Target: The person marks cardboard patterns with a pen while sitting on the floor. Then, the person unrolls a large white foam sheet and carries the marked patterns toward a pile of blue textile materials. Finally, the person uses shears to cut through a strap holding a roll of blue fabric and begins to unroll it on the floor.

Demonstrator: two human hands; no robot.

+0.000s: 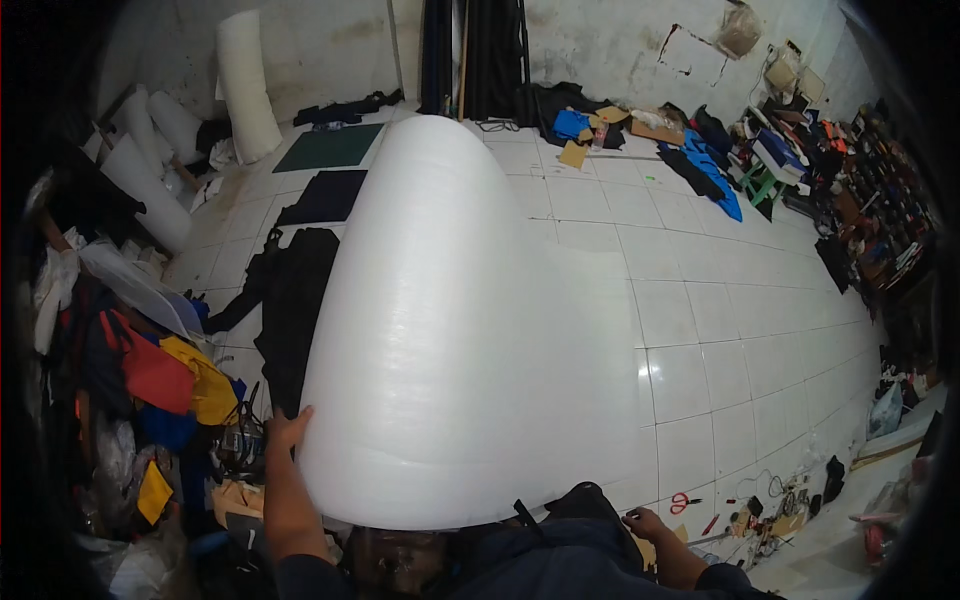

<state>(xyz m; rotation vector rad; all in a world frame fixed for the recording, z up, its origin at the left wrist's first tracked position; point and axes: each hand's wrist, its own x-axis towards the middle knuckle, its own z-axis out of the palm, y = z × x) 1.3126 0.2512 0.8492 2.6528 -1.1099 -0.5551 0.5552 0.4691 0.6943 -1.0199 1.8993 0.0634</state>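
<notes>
A large roll of white foam sheet (420, 330) lies lengthwise before me, its loose flap (585, 380) spread flat to the right over the tiles. Against the roll's near left side rests my left hand (290, 428), thumb apart from the fingers, touching the foam without wrapping round it. My right hand (648, 524) is low on the right, beside my dark-clothed knee (585, 500) and just off the flap's near edge. Its fingers are curled, and I see nothing between them. The underside of the roll is hidden.
Black fabric (300, 300) and a dark green sheet (328, 148) lie left of the roll. Red-handled scissors (682, 502) and small tools are near my right hand. Heaped cloth (160, 375) lines the left; cluttered shelves (880, 210) stand right. White rolls (245, 90) lean at the back.
</notes>
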